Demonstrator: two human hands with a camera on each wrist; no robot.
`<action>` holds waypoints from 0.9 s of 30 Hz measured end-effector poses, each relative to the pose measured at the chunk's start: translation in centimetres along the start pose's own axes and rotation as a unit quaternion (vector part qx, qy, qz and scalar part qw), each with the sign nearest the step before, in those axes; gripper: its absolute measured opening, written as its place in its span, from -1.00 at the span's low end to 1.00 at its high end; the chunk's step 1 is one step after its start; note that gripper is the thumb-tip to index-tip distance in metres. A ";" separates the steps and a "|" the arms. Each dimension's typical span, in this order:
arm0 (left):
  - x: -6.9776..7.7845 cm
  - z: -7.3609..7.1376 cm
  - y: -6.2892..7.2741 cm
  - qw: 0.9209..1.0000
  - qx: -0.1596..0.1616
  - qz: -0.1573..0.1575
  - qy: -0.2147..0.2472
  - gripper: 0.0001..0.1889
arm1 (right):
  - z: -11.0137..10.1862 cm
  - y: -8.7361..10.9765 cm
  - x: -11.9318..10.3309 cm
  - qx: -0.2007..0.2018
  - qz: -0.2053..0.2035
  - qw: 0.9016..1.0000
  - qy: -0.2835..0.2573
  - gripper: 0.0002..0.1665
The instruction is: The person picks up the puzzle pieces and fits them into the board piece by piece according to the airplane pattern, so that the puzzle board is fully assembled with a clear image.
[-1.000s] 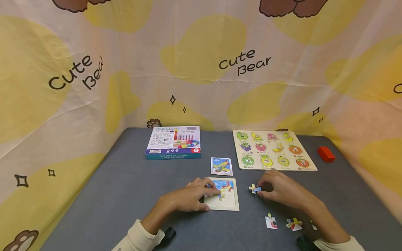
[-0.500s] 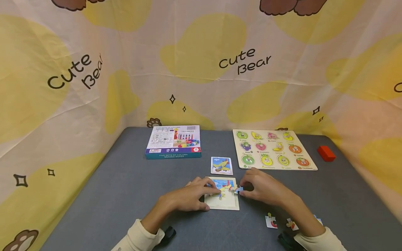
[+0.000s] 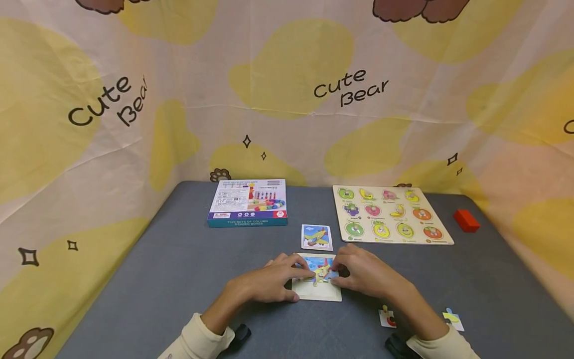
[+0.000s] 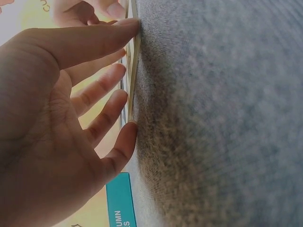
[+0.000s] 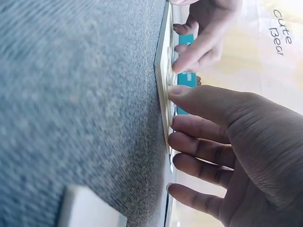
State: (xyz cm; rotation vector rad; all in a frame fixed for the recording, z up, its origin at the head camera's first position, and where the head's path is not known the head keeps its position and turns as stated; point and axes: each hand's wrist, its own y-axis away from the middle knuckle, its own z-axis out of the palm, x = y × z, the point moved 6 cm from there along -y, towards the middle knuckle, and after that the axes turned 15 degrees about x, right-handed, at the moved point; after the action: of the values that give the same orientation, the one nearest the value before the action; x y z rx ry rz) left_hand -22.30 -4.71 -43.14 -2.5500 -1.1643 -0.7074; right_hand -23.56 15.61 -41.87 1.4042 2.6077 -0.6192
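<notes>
In the head view, a shallow wooden puzzle tray lies in front of me, its upper part filled with a blue, yellow and red picture. My left hand rests over the tray's left side, index finger across the picture and thumb at the near left corner. On the tray's right side, my right hand holds a blue-edged jigsaw piece between thumb and index finger, down against the joined picture. Most of that piece is hidden by the fingers. A picture card with a yellow plane lies just behind the tray.
Loose jigsaw pieces lie near the right forearm, one jigsaw piece left of it and another jigsaw piece right of it. Farther back are a boxed bead set, a fruit board and a red block. A patterned cloth hangs behind.
My right hand has carried the jigsaw piece leftward from beside the tray onto its right side, up against the picture. The left hand has stayed in place.
</notes>
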 end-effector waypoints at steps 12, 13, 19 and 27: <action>0.0 -0.1 0.0 1.000 -0.001 -0.005 -0.002 -0.40 | 0.0 -0.1 -0.1 -0.013 0.004 0.999 -0.033 -0.78; 0.0 -0.1 0.0 1.000 -0.001 -0.006 -0.001 -0.41 | 0.0 -0.1 -0.2 -0.014 0.001 0.999 -0.036 -0.78; 0.1 -0.1 0.0 1.000 -0.003 -0.008 -0.002 -0.42 | 0.1 -0.1 -0.5 -0.023 -0.016 0.998 -0.049 -0.76; 0.1 -0.1 0.0 1.000 0.001 -0.001 -0.007 -0.42 | 0.2 0.0 -0.5 -0.017 -0.015 0.999 -0.042 -0.75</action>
State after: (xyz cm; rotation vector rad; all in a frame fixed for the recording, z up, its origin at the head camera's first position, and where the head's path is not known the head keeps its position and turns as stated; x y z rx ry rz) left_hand -22.31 -4.71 -42.98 -2.5563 -1.1723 -0.6909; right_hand -23.33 15.17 -41.93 1.3019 2.5658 -0.6203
